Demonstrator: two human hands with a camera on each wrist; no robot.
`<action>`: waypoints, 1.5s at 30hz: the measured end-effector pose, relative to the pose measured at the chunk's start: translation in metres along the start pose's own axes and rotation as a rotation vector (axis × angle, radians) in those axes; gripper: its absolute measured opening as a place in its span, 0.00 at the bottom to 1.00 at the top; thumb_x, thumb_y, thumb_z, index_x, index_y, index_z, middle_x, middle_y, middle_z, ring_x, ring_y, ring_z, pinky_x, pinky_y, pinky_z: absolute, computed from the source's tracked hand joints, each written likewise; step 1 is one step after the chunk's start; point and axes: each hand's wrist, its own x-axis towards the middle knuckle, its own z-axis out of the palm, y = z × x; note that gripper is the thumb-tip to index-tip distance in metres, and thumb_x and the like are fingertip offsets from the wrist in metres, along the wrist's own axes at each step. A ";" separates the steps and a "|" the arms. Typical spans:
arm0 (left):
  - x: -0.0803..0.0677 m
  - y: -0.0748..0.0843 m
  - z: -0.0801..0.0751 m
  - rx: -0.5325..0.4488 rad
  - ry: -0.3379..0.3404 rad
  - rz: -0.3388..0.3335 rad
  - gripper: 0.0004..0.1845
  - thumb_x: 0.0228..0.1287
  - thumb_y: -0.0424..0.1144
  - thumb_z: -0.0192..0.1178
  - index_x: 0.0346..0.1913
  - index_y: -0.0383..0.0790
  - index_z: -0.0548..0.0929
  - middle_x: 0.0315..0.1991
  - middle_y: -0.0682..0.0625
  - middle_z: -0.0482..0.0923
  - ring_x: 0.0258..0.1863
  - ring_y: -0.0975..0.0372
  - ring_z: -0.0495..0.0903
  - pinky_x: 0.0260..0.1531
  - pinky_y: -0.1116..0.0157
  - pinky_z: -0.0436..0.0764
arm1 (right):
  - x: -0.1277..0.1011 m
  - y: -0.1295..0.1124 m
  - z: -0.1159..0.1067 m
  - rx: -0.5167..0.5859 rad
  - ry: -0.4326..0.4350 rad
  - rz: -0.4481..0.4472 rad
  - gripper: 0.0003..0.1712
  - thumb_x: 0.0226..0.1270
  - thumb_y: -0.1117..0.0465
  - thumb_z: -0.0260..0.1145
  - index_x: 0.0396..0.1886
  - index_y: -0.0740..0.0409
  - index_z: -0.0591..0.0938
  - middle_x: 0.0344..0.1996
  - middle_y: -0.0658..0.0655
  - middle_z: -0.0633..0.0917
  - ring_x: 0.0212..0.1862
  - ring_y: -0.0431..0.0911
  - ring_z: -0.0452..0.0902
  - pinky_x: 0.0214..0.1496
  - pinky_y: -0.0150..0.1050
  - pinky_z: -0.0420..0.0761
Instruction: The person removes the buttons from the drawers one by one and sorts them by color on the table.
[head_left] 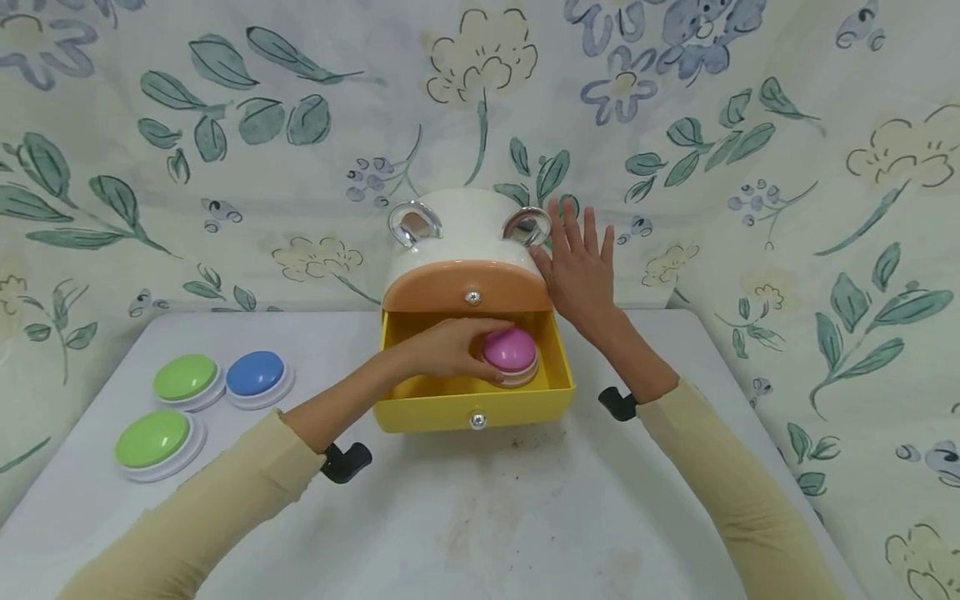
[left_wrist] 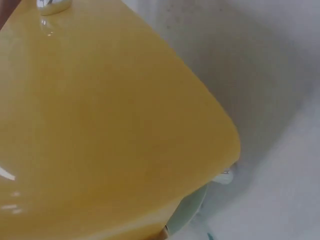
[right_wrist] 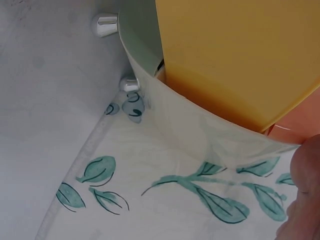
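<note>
Leafy floral cloth rises behind and to the right of your white table (head_left: 525, 517). Your left hand (head_left: 442, 350) reaches over the left wall of the pulled-out yellow drawer (head_left: 427, 415), fingers and thumb clamped around the pink button (head_left: 510, 348). That button sits in the drawer's right half, near the right wall, leaving more room leftward, where your hand is. Your right hand (head_left: 581, 271) lies along the right side of the white cabinet (head_left: 468, 221), fingers straight and slightly apart; whether it presses, you cannot tell. Your right wrist view reveals silver feet (right_wrist: 105, 25) and a pale green lower part (right_wrist: 142, 37), hidden from your head view; your left wrist view misses the button. Its pink dome faces up, round with no long axis; the drawer runs longest left to right.
</note>
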 end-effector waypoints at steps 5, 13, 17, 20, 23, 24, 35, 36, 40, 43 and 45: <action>0.008 0.001 0.001 0.031 -0.036 0.005 0.40 0.61 0.43 0.72 0.75 0.44 0.67 0.65 0.47 0.73 0.65 0.54 0.70 0.67 0.56 0.69 | 0.000 -0.001 -0.001 0.002 -0.018 0.011 0.38 0.81 0.46 0.47 0.81 0.57 0.50 0.79 0.60 0.51 0.78 0.61 0.40 0.76 0.63 0.37; 0.013 0.001 0.003 0.065 -0.017 0.033 0.35 0.61 0.38 0.71 0.71 0.41 0.71 0.65 0.47 0.74 0.64 0.53 0.71 0.66 0.56 0.70 | 0.001 -0.001 0.000 0.000 -0.033 0.017 0.38 0.81 0.45 0.47 0.81 0.57 0.50 0.79 0.60 0.50 0.78 0.61 0.40 0.76 0.63 0.37; 0.013 0.003 0.003 0.098 0.006 0.054 0.32 0.62 0.37 0.71 0.69 0.40 0.74 0.63 0.47 0.76 0.62 0.53 0.74 0.65 0.56 0.72 | 0.000 -0.001 -0.002 0.008 -0.048 0.028 0.38 0.81 0.46 0.47 0.81 0.56 0.49 0.79 0.60 0.49 0.78 0.61 0.39 0.76 0.62 0.35; 0.009 0.004 0.003 0.097 0.009 0.041 0.32 0.61 0.38 0.71 0.68 0.42 0.76 0.61 0.48 0.78 0.60 0.54 0.76 0.63 0.57 0.74 | 0.001 -0.001 -0.001 0.011 -0.056 0.029 0.38 0.81 0.45 0.47 0.81 0.56 0.49 0.79 0.60 0.49 0.78 0.61 0.39 0.76 0.62 0.35; 0.005 0.006 0.002 0.083 0.021 0.046 0.31 0.61 0.39 0.72 0.67 0.43 0.77 0.59 0.50 0.79 0.58 0.56 0.77 0.60 0.58 0.76 | 0.001 -0.001 -0.001 0.007 -0.056 0.027 0.38 0.81 0.45 0.46 0.81 0.55 0.48 0.79 0.60 0.49 0.78 0.61 0.39 0.76 0.62 0.35; 0.004 0.007 0.002 0.077 0.028 0.052 0.31 0.61 0.40 0.72 0.67 0.43 0.77 0.58 0.50 0.80 0.58 0.56 0.77 0.60 0.58 0.77 | 0.001 -0.001 -0.001 0.003 -0.056 0.027 0.38 0.82 0.45 0.46 0.81 0.55 0.48 0.79 0.60 0.49 0.78 0.61 0.39 0.76 0.62 0.35; -0.026 0.022 -0.013 0.086 0.108 0.045 0.32 0.58 0.46 0.74 0.66 0.47 0.78 0.57 0.55 0.80 0.57 0.60 0.77 0.56 0.60 0.79 | 0.000 0.000 -0.002 -0.006 -0.066 0.032 0.38 0.82 0.45 0.45 0.82 0.54 0.46 0.79 0.60 0.48 0.78 0.61 0.39 0.76 0.63 0.37; -0.029 0.023 -0.015 0.089 0.117 0.043 0.32 0.58 0.45 0.74 0.66 0.47 0.78 0.57 0.55 0.80 0.56 0.60 0.77 0.56 0.59 0.79 | 0.001 0.000 -0.002 -0.003 -0.068 0.034 0.38 0.82 0.45 0.45 0.82 0.54 0.46 0.79 0.59 0.48 0.78 0.61 0.39 0.76 0.63 0.36; -0.040 0.028 -0.026 0.104 0.141 0.040 0.32 0.57 0.44 0.74 0.66 0.46 0.79 0.57 0.53 0.81 0.56 0.58 0.77 0.55 0.58 0.80 | 0.001 0.000 -0.001 0.003 -0.074 0.038 0.39 0.82 0.44 0.45 0.82 0.53 0.46 0.79 0.59 0.47 0.78 0.61 0.38 0.76 0.61 0.33; -0.049 0.028 -0.035 0.105 0.158 0.020 0.32 0.57 0.44 0.74 0.66 0.46 0.79 0.59 0.51 0.79 0.58 0.56 0.75 0.54 0.56 0.81 | 0.002 0.000 0.000 0.004 -0.076 0.039 0.39 0.82 0.44 0.44 0.82 0.53 0.45 0.79 0.59 0.47 0.78 0.60 0.37 0.76 0.61 0.33; -0.057 0.028 -0.043 0.094 0.170 0.001 0.32 0.57 0.44 0.73 0.67 0.46 0.78 0.62 0.49 0.76 0.59 0.54 0.74 0.53 0.55 0.82 | 0.002 0.000 0.000 0.005 -0.076 0.040 0.39 0.82 0.44 0.44 0.82 0.53 0.45 0.79 0.59 0.47 0.78 0.60 0.37 0.76 0.61 0.33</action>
